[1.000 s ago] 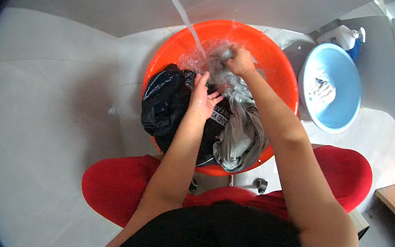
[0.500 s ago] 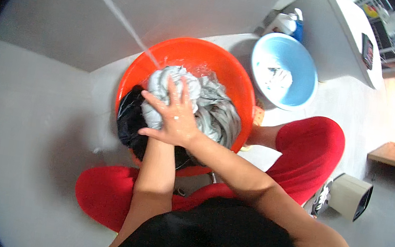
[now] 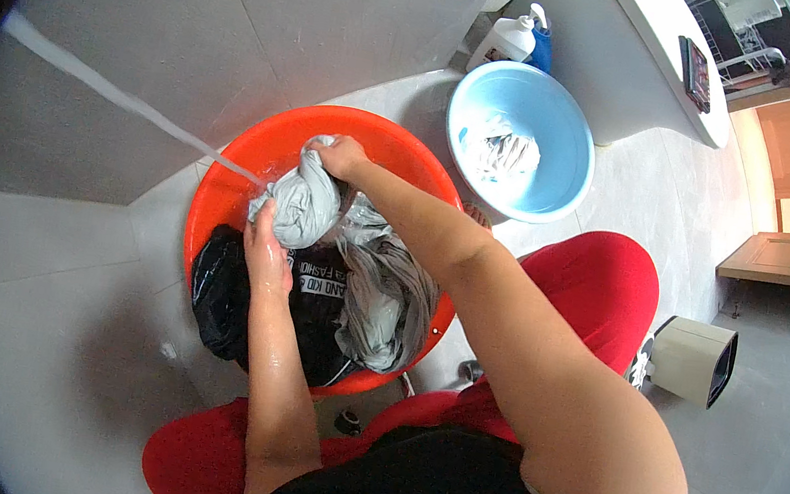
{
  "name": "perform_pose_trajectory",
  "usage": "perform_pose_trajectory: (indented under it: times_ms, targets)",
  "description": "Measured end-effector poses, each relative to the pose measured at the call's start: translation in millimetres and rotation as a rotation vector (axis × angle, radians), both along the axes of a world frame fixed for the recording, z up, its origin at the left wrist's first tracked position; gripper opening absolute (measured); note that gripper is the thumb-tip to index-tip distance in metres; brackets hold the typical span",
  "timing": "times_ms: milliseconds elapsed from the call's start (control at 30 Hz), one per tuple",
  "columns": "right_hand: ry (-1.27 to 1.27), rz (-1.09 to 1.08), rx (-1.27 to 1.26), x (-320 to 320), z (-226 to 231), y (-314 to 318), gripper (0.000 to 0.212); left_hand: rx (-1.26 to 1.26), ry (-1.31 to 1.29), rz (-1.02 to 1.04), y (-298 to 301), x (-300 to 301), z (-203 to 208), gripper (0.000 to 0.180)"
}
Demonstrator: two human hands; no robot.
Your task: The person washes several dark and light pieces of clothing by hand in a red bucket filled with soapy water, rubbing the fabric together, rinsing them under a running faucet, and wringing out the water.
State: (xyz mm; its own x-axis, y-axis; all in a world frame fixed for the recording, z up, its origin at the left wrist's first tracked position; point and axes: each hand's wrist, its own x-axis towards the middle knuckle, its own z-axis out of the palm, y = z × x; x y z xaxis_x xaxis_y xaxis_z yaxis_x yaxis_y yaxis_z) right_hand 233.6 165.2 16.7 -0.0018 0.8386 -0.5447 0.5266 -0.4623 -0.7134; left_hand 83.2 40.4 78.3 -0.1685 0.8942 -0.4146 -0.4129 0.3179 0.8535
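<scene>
Both of my hands hold a wet, light grey garment [image 3: 303, 202] up over an orange basin [image 3: 371, 127]. At its upper right, my right hand [image 3: 339, 155] is closed on a gathered end. My left hand [image 3: 268, 251] is closed on its lower left edge, the fingertips partly hidden by the cloth. A stream of water [image 3: 133, 99] comes in from the upper left and meets the cloth beside my left hand. Below lie black clothing [image 3: 222, 293] with white lettering and a bunched grey garment [image 3: 393, 297].
A light blue basin [image 3: 569, 160] with some pale cloth in it stands to the right. Behind it are a white pump bottle [image 3: 508, 39] and a blue bottle [image 3: 542, 50]. A phone [image 3: 694, 72] lies on the white counter [image 3: 641, 4]. A beige bin [image 3: 687, 359] stands far right.
My spread right hand, which lay over the garment, has moved up and now grips its end. The left hand has come into sight, and the garment is lifted, uncovering the black clothing.
</scene>
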Motion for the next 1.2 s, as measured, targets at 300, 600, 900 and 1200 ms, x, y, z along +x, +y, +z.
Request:
perform_pose_trajectory:
  times_ms: [300, 600, 900, 1200]
  targets:
    - [-0.594, 1.018, 0.383, -19, -118, -84, 0.045, -0.298, -0.107, 0.075, -13, -9, -38, 0.076]
    - [-0.567, 1.144, 0.530, 8, -81, -91, 0.045, -0.353, -0.355, 0.138, -31, -5, -29, 0.059]
    - [-0.241, 0.575, 0.512, 2, 80, -63, 0.040, -0.470, -0.701, 0.016, -39, 3, -23, 0.093]
    - [0.136, 0.922, 0.772, 5, 308, -163, 0.042, 0.470, -0.872, -0.399, -22, -9, 48, 0.070]
